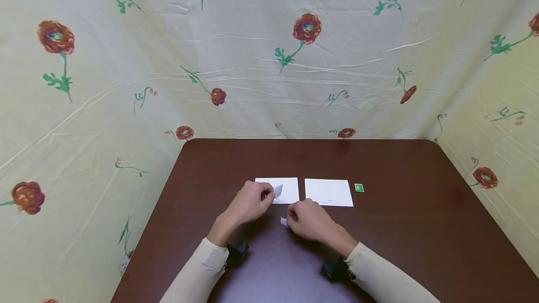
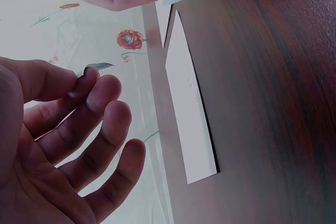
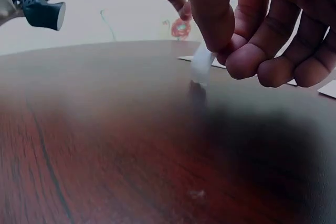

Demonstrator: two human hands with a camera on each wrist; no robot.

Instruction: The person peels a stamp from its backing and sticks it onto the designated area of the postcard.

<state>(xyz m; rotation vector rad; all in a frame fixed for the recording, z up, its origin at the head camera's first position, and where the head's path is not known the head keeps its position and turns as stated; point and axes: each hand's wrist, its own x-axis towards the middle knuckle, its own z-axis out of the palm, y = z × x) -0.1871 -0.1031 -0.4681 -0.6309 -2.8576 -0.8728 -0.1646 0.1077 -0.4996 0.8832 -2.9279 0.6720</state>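
Between thumb and forefinger, my left hand (image 1: 251, 201) pinches a small pale stamp (image 1: 278, 191), held over the left white envelope or card (image 1: 290, 183). Its toothed edge shows nearly side-on in the left wrist view, while the other fingers are loosely bent. My right hand (image 1: 310, 219) is nearer me, just below the right white envelope or card (image 1: 328, 191). It pinches a small white paper slip (image 3: 202, 64), which hangs down from the fingertips close over the table. Tiny marks show near the lower edge of the right white sheet.
A small green stamp with a white border (image 1: 359, 188) lies on the brown table (image 1: 400, 228), right of the two white sheets. Flowered cloth (image 1: 252, 60) surrounds the table at the back and sides. Both wrists carry dark cameras (image 1: 335, 269).
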